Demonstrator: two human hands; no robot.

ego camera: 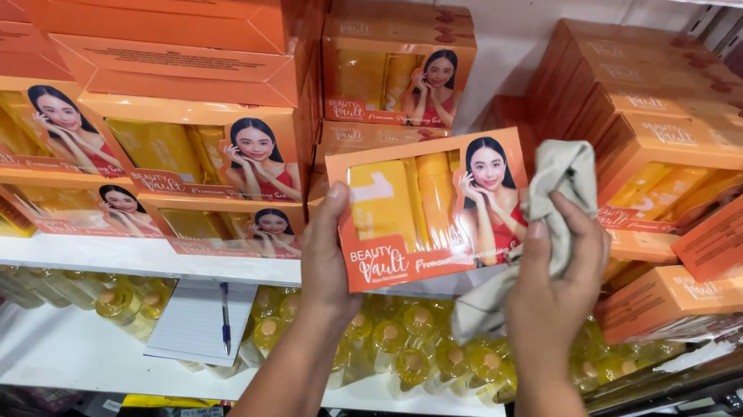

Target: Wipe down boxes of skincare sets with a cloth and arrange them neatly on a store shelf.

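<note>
White shelves (pixel 98 251) stacked with orange boxes (pixel 179 69), small yellow bottles (pixel 411 343) below; the left hand (pixel 327 255), fingers clamped, holds an orange window box (pixel 410 209) before the shelf; the right hand (pixel 559 276), fingers closed, presses a beige cloth (pixel 562 181) against its right edge.

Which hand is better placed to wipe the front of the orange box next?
Probably the right hand: it already grips the beige cloth at the orange box edge, while the left hand holds the box's lower left corner.
</note>
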